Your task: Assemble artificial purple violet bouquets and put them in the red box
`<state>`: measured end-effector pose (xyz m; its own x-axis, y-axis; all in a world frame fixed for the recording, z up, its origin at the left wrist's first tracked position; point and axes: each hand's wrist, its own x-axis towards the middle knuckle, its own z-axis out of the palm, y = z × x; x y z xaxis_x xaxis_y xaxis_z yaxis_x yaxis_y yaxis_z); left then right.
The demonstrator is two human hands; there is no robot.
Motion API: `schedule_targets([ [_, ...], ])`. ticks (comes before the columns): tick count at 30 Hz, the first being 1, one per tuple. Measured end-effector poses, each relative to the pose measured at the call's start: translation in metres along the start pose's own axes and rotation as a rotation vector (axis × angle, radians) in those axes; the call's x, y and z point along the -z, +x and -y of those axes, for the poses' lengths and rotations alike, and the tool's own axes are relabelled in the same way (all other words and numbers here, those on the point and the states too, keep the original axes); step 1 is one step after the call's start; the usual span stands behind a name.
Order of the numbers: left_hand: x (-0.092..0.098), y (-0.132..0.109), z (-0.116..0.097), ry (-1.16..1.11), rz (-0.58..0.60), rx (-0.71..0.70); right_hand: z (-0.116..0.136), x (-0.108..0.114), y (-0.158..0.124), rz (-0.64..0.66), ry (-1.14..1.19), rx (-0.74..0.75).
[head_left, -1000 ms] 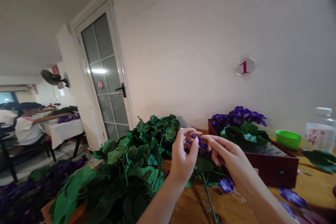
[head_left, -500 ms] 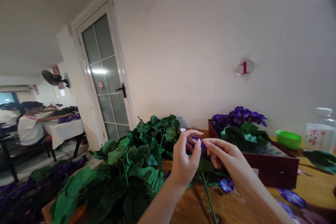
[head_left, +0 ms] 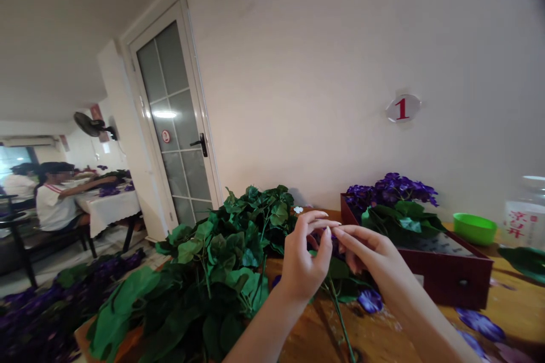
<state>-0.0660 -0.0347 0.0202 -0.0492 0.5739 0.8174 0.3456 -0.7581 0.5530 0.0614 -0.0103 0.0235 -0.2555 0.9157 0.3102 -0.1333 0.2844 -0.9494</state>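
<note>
My left hand (head_left: pixel 309 252) and my right hand (head_left: pixel 370 247) meet fingertip to fingertip above the table. Both have curled fingers in a pinch, and whatever lies between the tips is too small or hidden to make out. Purple petals show partly behind the fingers. Below the hands lies a green artificial stem (head_left: pixel 340 317) with leaves, running toward the table's front edge. A loose purple petal (head_left: pixel 370 300) rests just beneath my right hand. To the left of my left hand spreads a big heap of green artificial leaves (head_left: pixel 217 272).
A dark red box (head_left: pixel 445 278) holds purple flowers (head_left: pixel 400 188) and green leaves. Behind it stand a green bowl (head_left: pixel 474 228) and a clear jar (head_left: pixel 523 221). More petals (head_left: pixel 481 323) lie at right. Purple flowers (head_left: pixel 80 300) pile up at lower left. A co-worker (head_left: pixel 57 201) sits at another table.
The view has shifted slightly, so the surroundings sit a little further right. My fingertips have closed nearer together, the left index finger now lying over the right fingertips.
</note>
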Motion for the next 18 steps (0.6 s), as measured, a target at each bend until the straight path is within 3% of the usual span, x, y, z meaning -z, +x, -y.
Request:
schedule_targets([
  [10, -0.002, -0.003, -0.003, -0.071, 0.038, 0.079, -0.003, 0.005, 0.002, -0.048, 0.026, 0.020],
  [18, -0.001, 0.002, -0.006, -0.484, 0.057, 0.350, -0.003, 0.011, 0.004, -0.079, -0.111, 0.099],
])
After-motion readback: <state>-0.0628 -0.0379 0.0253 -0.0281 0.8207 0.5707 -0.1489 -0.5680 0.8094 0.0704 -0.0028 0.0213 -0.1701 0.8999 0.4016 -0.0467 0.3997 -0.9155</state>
